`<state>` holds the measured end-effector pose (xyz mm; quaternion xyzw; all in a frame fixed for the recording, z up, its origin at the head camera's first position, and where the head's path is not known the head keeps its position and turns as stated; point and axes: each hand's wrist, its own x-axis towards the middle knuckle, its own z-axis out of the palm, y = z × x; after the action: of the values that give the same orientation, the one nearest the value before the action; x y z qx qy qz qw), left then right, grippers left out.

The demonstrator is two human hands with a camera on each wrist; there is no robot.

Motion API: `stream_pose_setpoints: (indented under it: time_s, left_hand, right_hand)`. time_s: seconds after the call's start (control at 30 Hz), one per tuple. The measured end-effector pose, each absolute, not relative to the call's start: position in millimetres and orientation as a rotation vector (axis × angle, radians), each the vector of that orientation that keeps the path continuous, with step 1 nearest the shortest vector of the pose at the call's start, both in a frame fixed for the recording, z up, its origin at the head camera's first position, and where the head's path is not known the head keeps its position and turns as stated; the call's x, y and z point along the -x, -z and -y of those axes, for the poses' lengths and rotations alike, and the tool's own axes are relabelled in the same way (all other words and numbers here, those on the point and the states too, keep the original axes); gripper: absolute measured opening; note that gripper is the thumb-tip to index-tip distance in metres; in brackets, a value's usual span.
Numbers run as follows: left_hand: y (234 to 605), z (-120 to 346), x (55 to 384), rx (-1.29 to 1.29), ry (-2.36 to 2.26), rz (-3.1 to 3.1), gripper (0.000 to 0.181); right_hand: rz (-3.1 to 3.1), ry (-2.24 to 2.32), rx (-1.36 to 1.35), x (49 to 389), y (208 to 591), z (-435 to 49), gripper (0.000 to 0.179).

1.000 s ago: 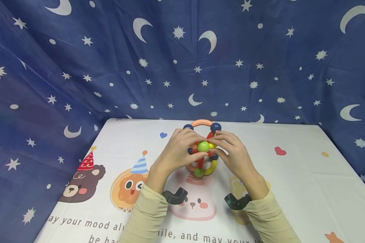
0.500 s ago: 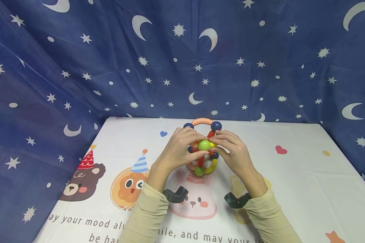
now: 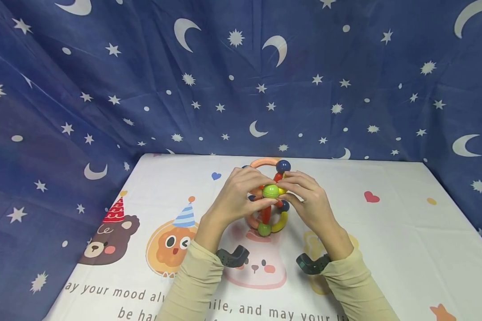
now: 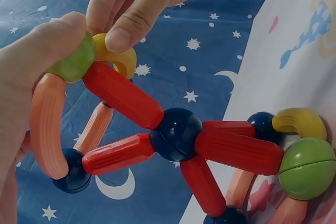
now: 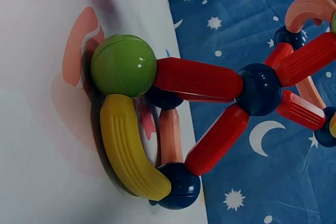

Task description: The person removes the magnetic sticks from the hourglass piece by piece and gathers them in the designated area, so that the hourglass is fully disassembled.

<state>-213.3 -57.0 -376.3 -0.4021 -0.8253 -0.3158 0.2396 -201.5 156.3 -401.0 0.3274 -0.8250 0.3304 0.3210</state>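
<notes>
A magnetic stick-and-ball construction stands on the table between both hands, upper and lower rings joined by red rods [image 4: 239, 152] at a central blue ball [image 4: 181, 134]. My left hand [image 3: 238, 194] grips the upper green ball [image 3: 271, 191], thumb pressed on it in the left wrist view. With thumb and fingers, my right hand [image 3: 311, 200] pinches the upper yellow curved rod [image 4: 122, 56] beside that ball. Orange curved rods [image 4: 47, 124] and blue balls make up the rest of the upper ring. Below, a green ball [image 5: 124, 65] and a yellow curved rod [image 5: 131, 148] lie at the tablecloth.
The white tablecloth [image 3: 405, 240] carries printed cartoon animals, hearts and lettering. A blue curtain [image 3: 233, 89] with moons and stars hangs behind the table and along its left side. Each wrist wears a dark camera mount [image 3: 233, 257].
The construction has tilted slightly: its far blue balls shifted a little left, and the near lower green ball moved slightly right and nearer. Both hands keep their hold.
</notes>
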Motion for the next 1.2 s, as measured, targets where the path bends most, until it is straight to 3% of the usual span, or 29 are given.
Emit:
stream_pose_setpoints:
  time_s: [1.2]
  left_hand:
    - [389.4,49.4,218.4,1.150,1.089,2.170,0.042]
  right_hand:
    - [2.183,-0.847,-0.816,202.6,404.2,-154.4,0.031]
